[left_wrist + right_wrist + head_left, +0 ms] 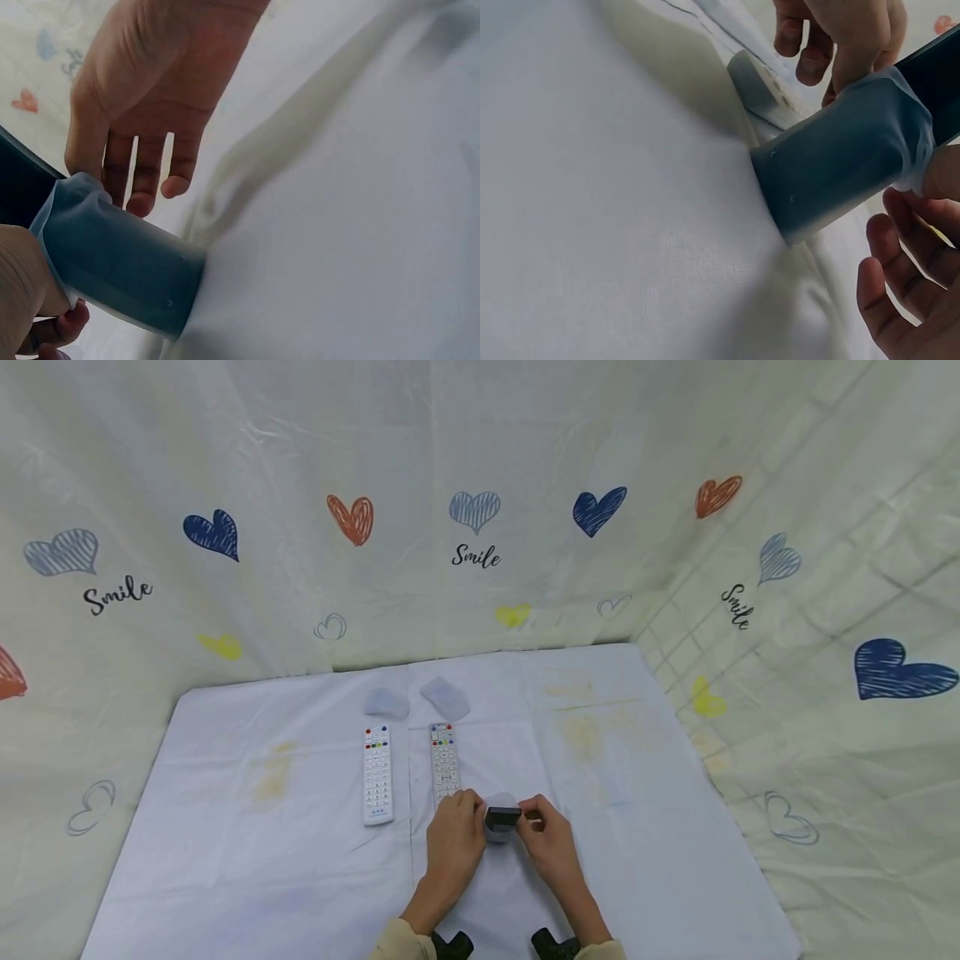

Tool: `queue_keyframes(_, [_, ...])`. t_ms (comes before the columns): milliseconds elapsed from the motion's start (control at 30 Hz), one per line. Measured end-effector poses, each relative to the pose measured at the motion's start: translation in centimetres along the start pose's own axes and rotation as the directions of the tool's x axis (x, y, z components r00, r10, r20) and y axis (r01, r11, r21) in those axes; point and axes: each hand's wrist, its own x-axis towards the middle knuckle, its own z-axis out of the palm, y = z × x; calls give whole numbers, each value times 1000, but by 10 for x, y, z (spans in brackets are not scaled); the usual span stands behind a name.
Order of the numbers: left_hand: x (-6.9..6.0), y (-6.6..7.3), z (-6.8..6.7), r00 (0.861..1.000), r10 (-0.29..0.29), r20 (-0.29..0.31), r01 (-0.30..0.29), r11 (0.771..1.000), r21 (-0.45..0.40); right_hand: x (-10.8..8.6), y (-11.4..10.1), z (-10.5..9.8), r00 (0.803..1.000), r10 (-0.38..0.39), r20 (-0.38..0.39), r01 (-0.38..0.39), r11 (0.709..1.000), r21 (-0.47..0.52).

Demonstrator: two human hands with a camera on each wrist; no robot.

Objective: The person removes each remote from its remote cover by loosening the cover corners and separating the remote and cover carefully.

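Observation:
A black, bar-shaped object, like a remote control, stands on end on the cloth, its lower part inside a translucent sleeve. Its buttons, if any, are hidden from me. My left hand pinches one side of the sleeve's gathered rim. On the opposite side my right hand pinches the rim too, its other fingers loosely bent. In the left wrist view, the sleeve reaches down to the table, and the dark bar sticks out above the rim.
Left of my hands lie a white remote and a grey-white remote, the latter partly behind my left hand. Two translucent crumpled pieces lie beyond them. White cloth covers the table; a printed curtain hangs behind.

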Motion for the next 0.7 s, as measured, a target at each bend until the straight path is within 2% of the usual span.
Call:
queue_keyframes(167, [-2, -1, 5, 999, 44, -22, -43, 997, 58, -1, 4, 1, 997, -81, -16, 80, 995, -65])
queue_keyframes(333, [-4, -4, 10, 999, 48, 11, -49, 991, 126, -2, 13, 4, 978, -206, -31, 195, 957, -213])
queue_keyframes(433, [-4, -4, 12, 997, 65, 27, -69, 982, 178, -4, 22, 7, 976, -218, -16, 205, 940, -271])
queue_keyframes(533, [-6, -5, 15, 993, 116, 10, -115, 963, 242, -7, 27, 9, 976, -217, -4, 205, 929, -309])
queue_keyframes(600, [-6, -5, 17, 989, 146, -4, -139, 949, 282, -7, 29, 11, 969, -246, -12, 226, 910, -348])
queue_keyframes(700, [-7, -6, 20, 987, 159, -17, -146, 938, 315, -6, 29, 13, 946, -322, -43, 274, 862, -426])
